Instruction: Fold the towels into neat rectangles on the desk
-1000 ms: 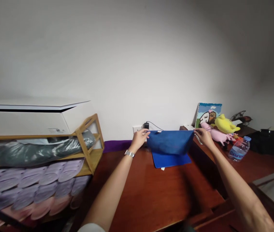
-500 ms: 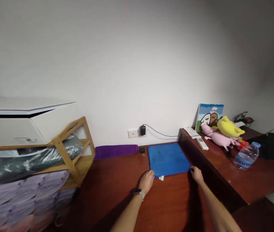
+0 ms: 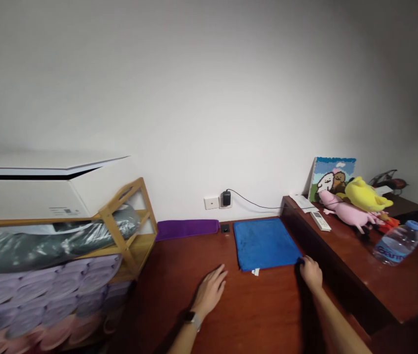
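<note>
A blue cloth (image 3: 265,244) lies flat on the brown desk (image 3: 253,309) near the wall, with a white tag at its front edge. My right hand (image 3: 311,273) is at the cloth's front right corner, its fingers closed on that corner. To the left of the cloth and apart from it, my left hand (image 3: 210,290) is over the desk with its fingers spread and nothing in them. A folded purple cloth (image 3: 187,229) rests along the wall at the desk's back left.
On the raised right surface are a remote (image 3: 320,221), plush toys (image 3: 367,195), a bottle (image 3: 396,243) and a picture (image 3: 332,178). A cable runs from a black plug (image 3: 226,198). Leftward stands a wooden shelf (image 3: 142,241) under a white box (image 3: 46,196).
My left hand has let go of the blue cloth's front left corner and moved left, its fingers opening. My right hand stays at its corner. The view has shifted slightly left.
</note>
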The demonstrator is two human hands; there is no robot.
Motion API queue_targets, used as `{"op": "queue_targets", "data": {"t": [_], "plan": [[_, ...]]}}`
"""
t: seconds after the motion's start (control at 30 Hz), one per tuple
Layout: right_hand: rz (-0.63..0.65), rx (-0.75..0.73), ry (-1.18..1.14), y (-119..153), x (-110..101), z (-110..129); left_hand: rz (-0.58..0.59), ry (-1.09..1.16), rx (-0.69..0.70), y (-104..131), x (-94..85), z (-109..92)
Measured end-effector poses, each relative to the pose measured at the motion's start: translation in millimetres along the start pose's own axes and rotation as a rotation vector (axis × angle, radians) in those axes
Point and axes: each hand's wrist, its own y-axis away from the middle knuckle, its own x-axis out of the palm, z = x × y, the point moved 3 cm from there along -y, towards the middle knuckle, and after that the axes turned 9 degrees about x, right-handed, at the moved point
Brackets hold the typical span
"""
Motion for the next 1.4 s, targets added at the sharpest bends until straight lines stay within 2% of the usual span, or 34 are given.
{"op": "queue_targets", "data": {"t": [0.1,0.17,0.2,0.3,0.37,0.43,0.53,0.63,0.73,0.8,0.93,1.0,1.07,1.23,1.33,1.4], "plan": [[-0.044,-0.087,0.016,25,16,30,-0.079,-0.224,-0.182,68,-40.3,70],[-0.027,-0.23,-0.054,45,33,73,-0.092,-0.322,-0.286,105,-62.4,105],[0.009,-0.309,-0.098,56,43,101,-0.089,-0.347,-0.317,118,-70.0,116],[0.207,-0.49,-0.23,84,79,200,-0.085,-0.362,-0.358,134,-80.2,122],[0.346,-0.521,-0.291,92,104,267,-0.101,-0.367,-0.364,133,-80.7,116],[0.428,-0.494,-0.32,88,129,324,-0.121,-0.375,-0.353,131,-79.6,110],[0.446,-0.403,-0.322,66,162,383,-0.159,-0.398,-0.327,134,-77.7,109],[0.451,-0.294,-0.309,44,188,412,-0.195,-0.42,-0.311,141,-74.8,112],[0.456,-0.229,-0.307,34,203,424,-0.207,-0.418,-0.314,145,-72.0,114],[0.447,-0.205,-0.317,37,205,426,-0.202,-0.402,-0.324,145,-71.6,113],[0.438,-0.205,-0.355,68,189,416,-0.207,-0.367,-0.338,143,-74.1,109],[0.452,-0.235,-0.375,100,171,398,-0.222,-0.354,-0.336,141,-75.5,107],[0.473,-0.259,-0.411,142,148,370,-0.237,-0.345,-0.329,138,-77.6,106],[0.59,-0.188,-0.566,271,92,285,-0.258,-0.324,-0.29,126,-96.1,96],[0.61,-0.188,-0.544,334,61,250,-0.215,-0.321,-0.274,122,-108.7,77],[0.571,-0.225,-0.507,359,42,238,-0.187,-0.313,-0.274,129,-109.4,55]]}}
